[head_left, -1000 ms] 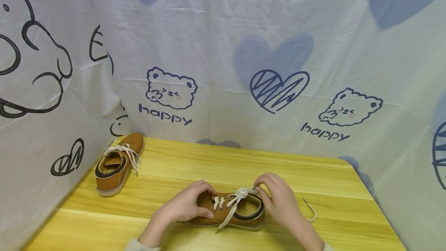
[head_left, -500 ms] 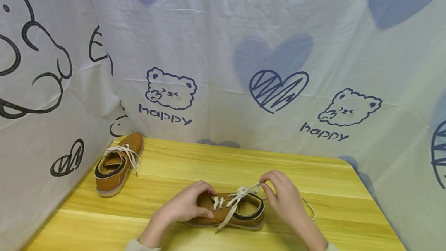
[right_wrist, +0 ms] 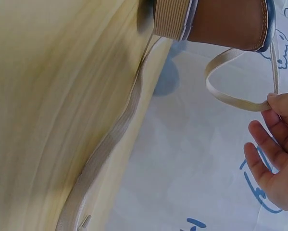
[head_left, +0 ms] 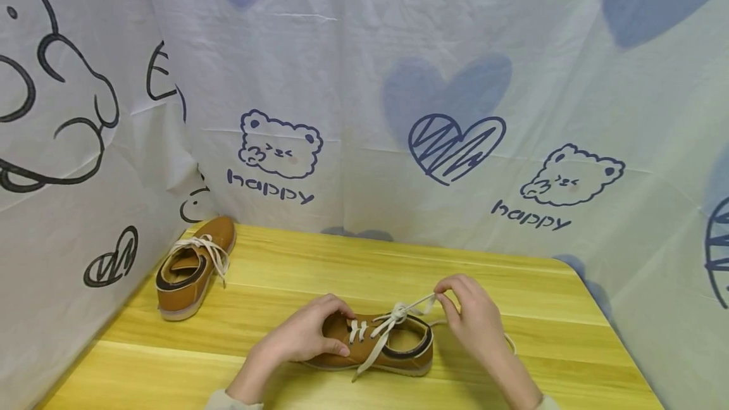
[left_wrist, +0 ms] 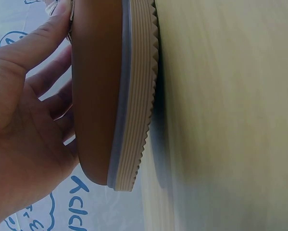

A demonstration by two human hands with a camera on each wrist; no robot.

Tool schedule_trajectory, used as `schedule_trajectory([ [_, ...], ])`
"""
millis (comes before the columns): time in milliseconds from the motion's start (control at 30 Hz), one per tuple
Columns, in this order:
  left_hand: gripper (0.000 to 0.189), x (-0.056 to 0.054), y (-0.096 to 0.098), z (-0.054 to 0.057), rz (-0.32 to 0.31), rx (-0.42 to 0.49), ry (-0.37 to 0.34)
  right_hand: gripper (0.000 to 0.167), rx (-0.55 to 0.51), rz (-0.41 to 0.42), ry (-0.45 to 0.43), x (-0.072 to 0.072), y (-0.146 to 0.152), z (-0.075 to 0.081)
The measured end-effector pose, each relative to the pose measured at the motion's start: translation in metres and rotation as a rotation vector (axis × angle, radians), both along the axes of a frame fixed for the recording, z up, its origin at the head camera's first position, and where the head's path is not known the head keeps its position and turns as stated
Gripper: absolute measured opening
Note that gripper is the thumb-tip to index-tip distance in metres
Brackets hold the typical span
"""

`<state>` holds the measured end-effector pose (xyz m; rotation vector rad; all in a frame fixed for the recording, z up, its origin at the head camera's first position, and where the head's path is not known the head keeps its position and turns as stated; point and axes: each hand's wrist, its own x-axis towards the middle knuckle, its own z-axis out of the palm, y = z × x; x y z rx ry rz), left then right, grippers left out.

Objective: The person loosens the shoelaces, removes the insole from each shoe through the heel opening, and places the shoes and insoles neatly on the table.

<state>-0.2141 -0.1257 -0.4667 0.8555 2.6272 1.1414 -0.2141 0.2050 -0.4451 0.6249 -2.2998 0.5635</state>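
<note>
A brown leather shoe (head_left: pixel 418 360) lies sole down near the front of the table, toe to the left. My left hand (head_left: pixel 302 334) grips its toe, thumb on the near side and fingers over the far side; the left wrist view shows the ridged sole (left_wrist: pixel 136 106). Off-white laces meet in a knot (head_left: pixel 400 312) above the shoe's opening. Between thumb and index finger, my right hand (head_left: pixel 469 315) pinches a loop of shoelace (right_wrist: pixel 225 98), pulled out behind the knot. The right hand's other fingers (right_wrist: pixel 269 149) are bent and hold nothing.
A matching brown shoe (head_left: pixel 182 302) with laces stands at the table's back left. One loose lace end (right_wrist: pixel 110 139) trails over the wooden table (head_left: pixel 319 258) behind the heel. Printed white cloth (head_left: pixel 364 112) rises along the back and sides.
My right hand has moved to the right and slightly away, drawing the lace loop longer and tauter from the knot. The left hand and the shoe stay in place.
</note>
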Motion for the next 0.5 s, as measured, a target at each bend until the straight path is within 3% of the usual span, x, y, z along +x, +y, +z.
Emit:
schedule_trajectory([
  [200, 0.052, -0.0012, 0.0005, -0.0008, -0.001, -0.009, -0.001, 0.032, -0.002, 0.015, -0.013, -0.0011, 0.0025, -0.0030],
  [500, 0.052, 0.0001, 0.0000, 0.0000, 0.002, -0.002, 0.000, 0.027, 0.033, 0.065, -0.113, 0.0028, -0.0003, -0.0102],
])
